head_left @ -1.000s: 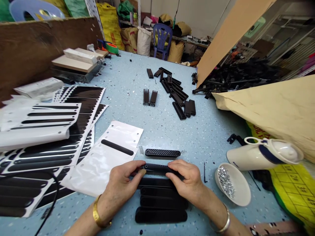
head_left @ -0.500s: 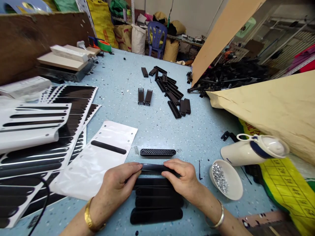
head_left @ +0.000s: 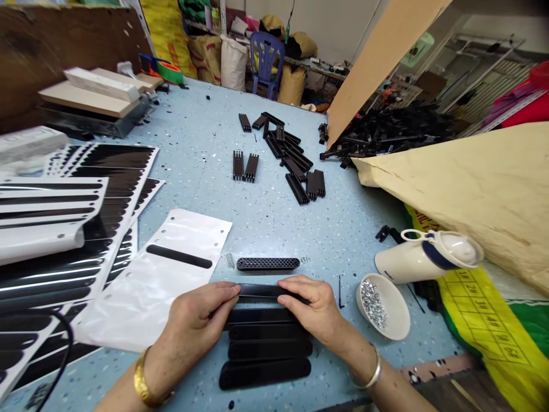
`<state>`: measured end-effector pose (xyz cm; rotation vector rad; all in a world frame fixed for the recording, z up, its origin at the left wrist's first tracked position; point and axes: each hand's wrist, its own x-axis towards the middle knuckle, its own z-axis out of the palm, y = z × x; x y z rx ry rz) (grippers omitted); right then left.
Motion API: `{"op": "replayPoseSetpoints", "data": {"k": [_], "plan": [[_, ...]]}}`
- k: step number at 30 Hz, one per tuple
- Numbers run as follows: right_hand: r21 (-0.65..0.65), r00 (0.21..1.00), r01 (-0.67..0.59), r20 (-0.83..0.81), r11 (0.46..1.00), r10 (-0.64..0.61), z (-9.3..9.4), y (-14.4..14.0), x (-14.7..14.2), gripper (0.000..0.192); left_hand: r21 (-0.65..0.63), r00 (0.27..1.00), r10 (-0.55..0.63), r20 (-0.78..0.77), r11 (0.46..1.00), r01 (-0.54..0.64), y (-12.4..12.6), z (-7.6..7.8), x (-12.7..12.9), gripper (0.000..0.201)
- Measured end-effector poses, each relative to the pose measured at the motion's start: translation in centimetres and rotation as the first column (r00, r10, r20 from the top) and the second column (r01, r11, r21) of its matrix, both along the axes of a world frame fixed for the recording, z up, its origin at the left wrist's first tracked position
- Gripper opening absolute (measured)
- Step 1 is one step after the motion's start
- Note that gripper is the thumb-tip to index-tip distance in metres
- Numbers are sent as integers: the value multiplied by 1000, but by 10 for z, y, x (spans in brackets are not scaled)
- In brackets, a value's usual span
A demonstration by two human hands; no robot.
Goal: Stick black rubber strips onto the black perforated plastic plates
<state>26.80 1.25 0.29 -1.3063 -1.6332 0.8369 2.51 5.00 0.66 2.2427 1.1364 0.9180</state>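
Between both hands is a glossy black strip with its long side across my view. My left hand pinches its left end between thumb and fingers. At the other end my right hand grips it the same way. Just below, several black rounded bars lie in a row on the table. A black bar with a lattice face rests just beyond the strip. Left of it lies a white backing sheet bearing one black adhesive strip.
Sheets of black stickers spread over the left side. At right stand a white bowl of small metal pieces and a lying white bottle. Black ribbed parts are heaped farther back on the blue table.
The camera view has shifted slightly, so the scene appears a little farther left. Both hands keep their hold on the black strip, with little visible movement.
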Motion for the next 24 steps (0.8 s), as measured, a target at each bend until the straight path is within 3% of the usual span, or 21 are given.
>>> {"op": "replayPoseSetpoints", "data": {"k": [11, 17, 20, 24], "plan": [[-113, 999, -40, -31, 993, 36, 6, 1, 7, 23, 2, 1000, 19, -9, 1000, -19, 1, 0, 1, 23], [-186, 969, 170, -144, 968, -198, 13, -1, 23, 22, -35, 999, 39, -5, 999, -39, 2, 1, 0, 22], [-140, 957, 284, -17, 948, -289, 8, -3, 25, 20, -38, 999, 44, -5, 998, -44, 3, 1, 1, 21], [-184, 953, 300, 96, 936, -287, -5, -5, 16, 23, -53, 999, 42, -4, 998, -43, 3, 2, 2, 21]]}}
